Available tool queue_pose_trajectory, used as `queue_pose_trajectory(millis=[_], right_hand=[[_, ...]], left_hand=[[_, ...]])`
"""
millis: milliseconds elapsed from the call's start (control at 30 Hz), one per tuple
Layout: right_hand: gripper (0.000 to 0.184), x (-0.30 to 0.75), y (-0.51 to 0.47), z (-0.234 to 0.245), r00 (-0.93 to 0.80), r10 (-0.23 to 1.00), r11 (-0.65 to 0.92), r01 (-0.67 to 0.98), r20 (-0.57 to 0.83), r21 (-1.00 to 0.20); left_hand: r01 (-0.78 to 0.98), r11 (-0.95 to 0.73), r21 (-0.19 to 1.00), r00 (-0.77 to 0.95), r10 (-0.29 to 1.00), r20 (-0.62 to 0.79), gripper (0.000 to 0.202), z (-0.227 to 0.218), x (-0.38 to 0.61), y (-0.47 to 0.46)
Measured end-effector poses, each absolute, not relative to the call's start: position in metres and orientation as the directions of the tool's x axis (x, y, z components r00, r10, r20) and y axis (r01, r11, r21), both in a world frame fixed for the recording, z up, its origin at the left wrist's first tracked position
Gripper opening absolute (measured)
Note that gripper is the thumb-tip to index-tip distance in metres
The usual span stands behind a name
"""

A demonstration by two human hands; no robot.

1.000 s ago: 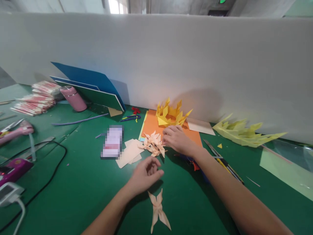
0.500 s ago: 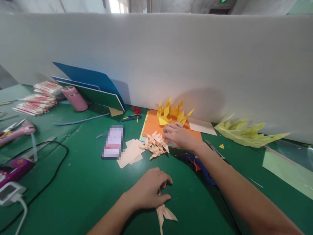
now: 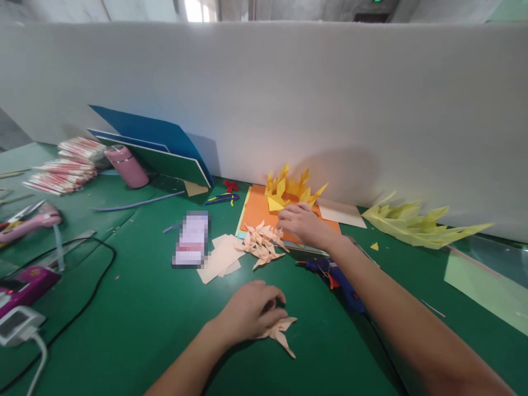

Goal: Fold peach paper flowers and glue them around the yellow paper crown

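My left hand point(image 3: 256, 311) is low over the table in front, fingers curled, with a peach folded-paper piece point(image 3: 280, 333) in its grip. The piece's pointed tips stick out to the right below the thumb. Farther off, my right hand point(image 3: 306, 225) reaches to the right edge of a pile of peach folded-paper pieces point(image 3: 262, 245). Its fingers are bent together and the fingertips are partly hidden, so anything between them cannot be made out. Flat peach paper sheets point(image 3: 220, 258) lie left of the pile. Behind the right hand stands an orange-yellow folded-paper ring point(image 3: 284, 195) on orange paper point(image 3: 256, 206).
A blue glue gun point(image 3: 344, 286) lies under my right forearm, its cord running toward me. A phone point(image 3: 192, 239), pink bottle point(image 3: 127, 166) and leaning boards point(image 3: 157, 157) are left. A yellow-green folded-paper strip point(image 3: 421, 223) sits right, before the white partition point(image 3: 264, 99).
The peach piece in my left hand has turned, its tips swinging up and rightward, and that hand has shifted slightly left. My right hand has moved slightly right and up at the pile's edge.
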State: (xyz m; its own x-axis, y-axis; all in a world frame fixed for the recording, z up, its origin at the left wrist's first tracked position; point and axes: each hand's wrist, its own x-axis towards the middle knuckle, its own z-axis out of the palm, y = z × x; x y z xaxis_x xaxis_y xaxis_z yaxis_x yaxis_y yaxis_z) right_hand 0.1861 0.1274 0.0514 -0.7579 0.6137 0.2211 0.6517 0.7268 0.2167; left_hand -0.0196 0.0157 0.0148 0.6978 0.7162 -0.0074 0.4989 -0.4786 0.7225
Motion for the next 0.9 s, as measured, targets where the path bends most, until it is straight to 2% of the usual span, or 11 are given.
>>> queue_pose_trajectory(millis=[100, 200, 300, 400, 467, 533, 567, 633, 700, 767, 900], right_hand=[[0.027, 0.188, 0.127, 0.051, -0.737, 0.630, 0.711, 0.674, 0.244, 0.199], [0.033, 0.193, 0.123, 0.052, -0.689, 0.653, 0.684, 0.715, 0.315, 0.144], [0.035, 0.204, 0.107, 0.055, -0.586, 0.709, 0.619, 0.784, 0.392, 0.052], [0.022, 0.214, 0.076, 0.055, -0.434, 0.769, 0.560, 0.811, 0.469, -0.168], [0.015, 0.214, 0.049, 0.051, -0.268, 0.827, 0.489, 0.776, 0.494, -0.398], [0.010, 0.206, 0.022, 0.044, -0.070, 0.909, 0.350, 0.661, 0.410, -0.664], [0.011, 0.200, 0.010, 0.039, -0.036, 0.942, 0.298, 0.549, 0.334, -0.781], [0.016, 0.182, -0.007, 0.030, -0.069, 0.971, 0.240, 0.317, 0.230, -0.917], [0.028, 0.161, -0.014, 0.021, -0.101, 0.980, 0.186, 0.127, 0.174, -0.974], [0.042, 0.144, -0.015, 0.014, -0.109, 0.987, 0.123, 0.008, 0.121, -0.992], [0.035, 0.124, -0.010, 0.009, -0.021, 0.997, 0.076, -0.069, 0.078, -0.995]], left_hand=[[0.429, -0.469, 0.772, 0.759, 0.650, -0.027, 0.038, 0.022, -0.022, 0.015], [0.376, -0.530, 0.760, 0.840, 0.541, -0.038, 0.056, 0.027, -0.024, 0.014], [0.411, -0.500, 0.762, 0.829, 0.553, -0.084, 0.046, 0.029, -0.026, 0.014], [0.403, -0.258, 0.878, 0.706, 0.698, -0.119, 0.038, 0.029, -0.027, 0.016], [0.261, -0.051, 0.964, 0.579, 0.808, -0.114, 0.036, 0.028, -0.027, 0.020], [0.058, 0.067, 0.996, 0.433, 0.897, -0.085, 0.033, 0.026, -0.026, 0.023], [-0.019, 0.077, 0.997, 0.366, 0.928, -0.064, 0.032, 0.025, -0.026, 0.025], [-0.079, 0.037, 0.996, 0.260, 0.965, -0.015, 0.032, 0.021, -0.024, 0.027], [-0.024, -0.035, 0.999, 0.191, 0.981, 0.039, 0.032, 0.017, -0.023, 0.027], [0.081, -0.114, 0.990, 0.163, 0.981, 0.100, 0.031, 0.013, -0.022, 0.025], [0.216, -0.264, 0.940, 0.190, 0.956, 0.225, 0.025, 0.008, -0.024, 0.024]])
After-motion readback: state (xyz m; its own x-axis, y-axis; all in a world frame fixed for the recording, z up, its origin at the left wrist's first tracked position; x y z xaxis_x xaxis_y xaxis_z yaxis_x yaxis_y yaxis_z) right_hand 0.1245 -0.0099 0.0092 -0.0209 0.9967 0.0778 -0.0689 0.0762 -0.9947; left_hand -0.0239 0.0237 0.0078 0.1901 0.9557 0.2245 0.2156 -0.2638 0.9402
